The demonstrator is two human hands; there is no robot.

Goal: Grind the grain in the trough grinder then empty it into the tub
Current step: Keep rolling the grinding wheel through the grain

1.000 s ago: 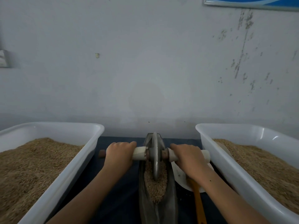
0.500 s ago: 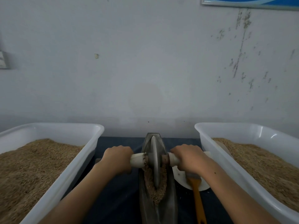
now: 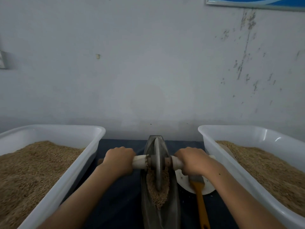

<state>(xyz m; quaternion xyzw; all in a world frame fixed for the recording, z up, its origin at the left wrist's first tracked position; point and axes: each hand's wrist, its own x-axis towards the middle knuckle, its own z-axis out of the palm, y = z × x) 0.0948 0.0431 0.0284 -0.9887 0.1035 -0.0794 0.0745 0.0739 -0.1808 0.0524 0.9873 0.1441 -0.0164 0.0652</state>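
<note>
The left hand (image 3: 119,161) and right hand (image 3: 192,161) are each gripping the axle handle (image 3: 139,161) with fingers clamped, keeping the wheel (image 3: 157,164) upright in the trough grinder (image 3: 149,204). Grain (image 3: 156,194) is lying beneath it; one tub (image 3: 247,133) is standing at 3 o'clock.

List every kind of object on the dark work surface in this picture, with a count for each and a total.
White tubs of grain: 2
Trough grinder with wheel: 1
Orange-handled brush: 1
White plate: 1
Total: 5
</note>
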